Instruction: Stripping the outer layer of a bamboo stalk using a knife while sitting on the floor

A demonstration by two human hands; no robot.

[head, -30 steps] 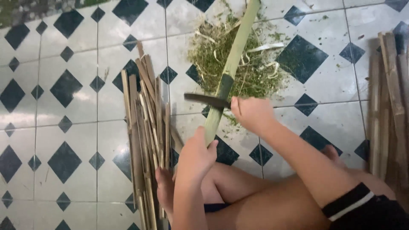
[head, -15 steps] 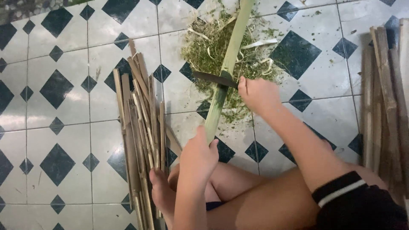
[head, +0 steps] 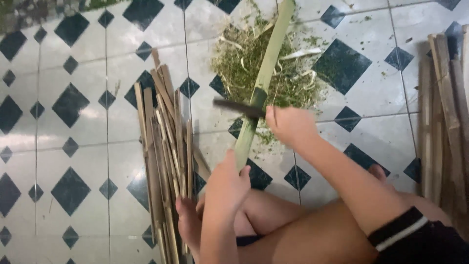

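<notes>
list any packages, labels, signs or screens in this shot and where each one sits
None are in view: only a tiled floor, bamboo strips, green shavings, and a green bamboo stalk held by the left hand while the right hand works a dark blade.

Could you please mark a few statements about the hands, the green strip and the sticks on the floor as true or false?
1. The right hand holds a dark blade across the green strip. True.
2. The left hand rests flat on the tiles. False: it grips the near end of the green strip.
3. A pile of green shavings lies under the far part of the strip. True.
4. The bundle of brown sticks lies on top of the shavings. False: it lies apart, left of the strip.
5. The floor is plain wood. False: it is pale tile with dark diamonds.
</notes>
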